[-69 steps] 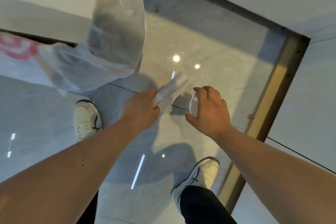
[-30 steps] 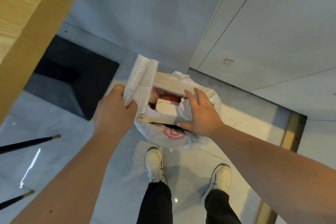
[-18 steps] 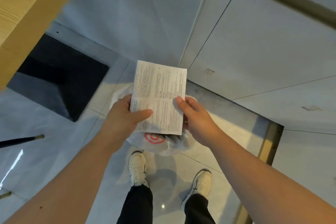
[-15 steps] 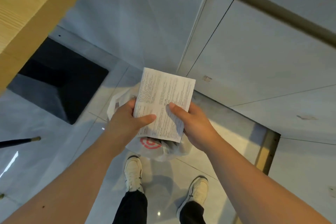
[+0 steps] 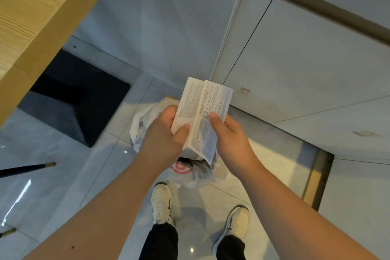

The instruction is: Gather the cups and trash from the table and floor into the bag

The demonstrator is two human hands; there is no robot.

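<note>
- The step in hand looks like readying a piece of trash for the bag (image 5: 145,120): a printed paper (image 5: 202,116) is being folded along a lengthwise crease, not yet dropped in.
- The paper is held directly above the bag, covering most of its mouth from this view; the bag hangs or stands below it, in front of the shoes (image 5: 161,205), with a red mark on its near side.
- The left hand (image 5: 163,139) grasps the paper's left half, thumb pressed on the printed face, fingers behind the sheet.
- The right hand (image 5: 230,135) grips the right half, thumb on the face near the crease, fingers curled behind (what holds the bag up cannot be told, since both hands cover its handles).
- The table (image 5: 35,19) edge runs off to the upper left of the bag; no cups show anywhere in view.
- My judgement of the next move: close the fold so the paper is narrow, then lower it into the bag's mouth and release it; the thin plastic rim may sag shut, so one hand may need to spread it first.
</note>
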